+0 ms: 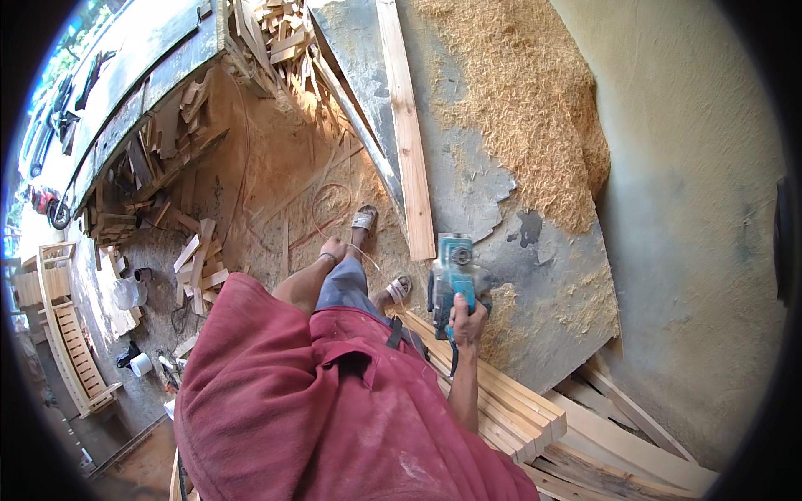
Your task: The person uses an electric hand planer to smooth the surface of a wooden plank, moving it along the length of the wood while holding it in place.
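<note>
The teal electric planer [452,280] hangs just above the right hand [466,321] — fingers clamped on its handle. The arm hangs straight down beside stacked wooden slats [510,401]. Left hand — not visible.

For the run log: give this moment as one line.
right hand: grips teal power planer | left hand: not in view | planer over stacked wooden slats | sawdust pile ahead

No signs or screens show. A clear crumpled plastic bag [127,293] lies on the ground at far left; whether it is packaging is too small to tell.
</note>
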The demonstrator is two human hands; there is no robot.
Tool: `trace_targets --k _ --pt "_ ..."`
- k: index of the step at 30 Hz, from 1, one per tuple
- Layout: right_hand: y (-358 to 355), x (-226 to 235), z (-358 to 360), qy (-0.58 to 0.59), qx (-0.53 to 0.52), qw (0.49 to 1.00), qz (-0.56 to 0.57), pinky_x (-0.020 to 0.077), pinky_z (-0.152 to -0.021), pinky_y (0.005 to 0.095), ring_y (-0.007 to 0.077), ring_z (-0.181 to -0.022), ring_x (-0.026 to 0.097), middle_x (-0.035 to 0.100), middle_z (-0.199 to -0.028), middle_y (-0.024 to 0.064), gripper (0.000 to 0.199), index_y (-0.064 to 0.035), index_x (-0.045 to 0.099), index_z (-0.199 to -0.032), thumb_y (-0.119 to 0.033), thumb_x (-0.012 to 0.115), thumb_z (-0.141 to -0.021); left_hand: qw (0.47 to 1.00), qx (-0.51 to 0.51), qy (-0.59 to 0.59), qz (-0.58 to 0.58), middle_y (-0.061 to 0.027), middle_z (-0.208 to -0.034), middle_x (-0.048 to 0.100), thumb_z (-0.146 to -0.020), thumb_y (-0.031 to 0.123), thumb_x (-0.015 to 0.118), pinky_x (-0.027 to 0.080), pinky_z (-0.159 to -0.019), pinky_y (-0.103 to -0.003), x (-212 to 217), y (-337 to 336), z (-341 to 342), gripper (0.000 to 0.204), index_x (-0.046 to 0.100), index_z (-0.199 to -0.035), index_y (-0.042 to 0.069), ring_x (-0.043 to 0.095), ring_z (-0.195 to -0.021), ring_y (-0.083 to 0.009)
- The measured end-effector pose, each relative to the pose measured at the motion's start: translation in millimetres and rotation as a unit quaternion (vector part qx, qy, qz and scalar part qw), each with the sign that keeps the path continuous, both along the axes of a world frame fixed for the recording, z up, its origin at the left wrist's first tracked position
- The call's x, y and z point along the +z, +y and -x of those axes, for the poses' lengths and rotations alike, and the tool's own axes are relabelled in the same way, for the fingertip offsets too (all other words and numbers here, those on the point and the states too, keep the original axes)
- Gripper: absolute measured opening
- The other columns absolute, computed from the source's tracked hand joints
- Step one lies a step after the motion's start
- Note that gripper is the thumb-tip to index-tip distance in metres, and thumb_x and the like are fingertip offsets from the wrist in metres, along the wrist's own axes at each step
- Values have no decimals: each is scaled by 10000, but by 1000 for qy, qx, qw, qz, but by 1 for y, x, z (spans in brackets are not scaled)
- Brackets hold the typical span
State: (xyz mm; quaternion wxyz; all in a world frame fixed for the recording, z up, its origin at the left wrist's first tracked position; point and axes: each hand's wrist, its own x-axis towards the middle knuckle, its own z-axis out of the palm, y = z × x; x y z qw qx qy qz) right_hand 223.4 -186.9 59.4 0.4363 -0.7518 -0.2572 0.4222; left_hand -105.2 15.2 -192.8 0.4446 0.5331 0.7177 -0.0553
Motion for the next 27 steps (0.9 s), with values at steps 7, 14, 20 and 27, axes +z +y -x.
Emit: trace_targets --k 7,14,20,27 --pt "-9 -56 15 -59 69 996 -24 382 -430 286 99 -446 491 512 -542 3 395 -32 558 -674 -351 608 -901 996 0 60 62 -255 -1209 631 -880 390 455 469 -1000 -449 9 -86 48 487 665 -1186 75 595 -1160 -405" --pt "35 -38 21 -90 77 992 -41 363 -434 305 111 -445 484 505 -524 12 402 -23 560 -653 -333 609 -904 995 90 29 37 -286 -1221 610 -883 350 447 439 -1015 -455 11 -89 50 465 663 -1155 41 557 -1187 -432" --pt "61 -40 12 -59 90 994 -37 367 -410 290 94 -436 478 505 -527 -1 393 -25 566 -668 -326 611 -917 997 70 11 26 -237 -1168 658 -860 366 493 470 -988 -446 6 -65 49 448 690 -1155 93 606 -1140 -395" --pt "110 -42 11 -63 93 993 -41 369 -405 284 90 -440 486 511 -528 -1 405 -31 558 -663 -341 619 -917 1000 20 12 -2 -244 -1115 673 -864 336 523 483 -956 -448 20 -48 33 393 703 -1100 79 631 -1091 -384"
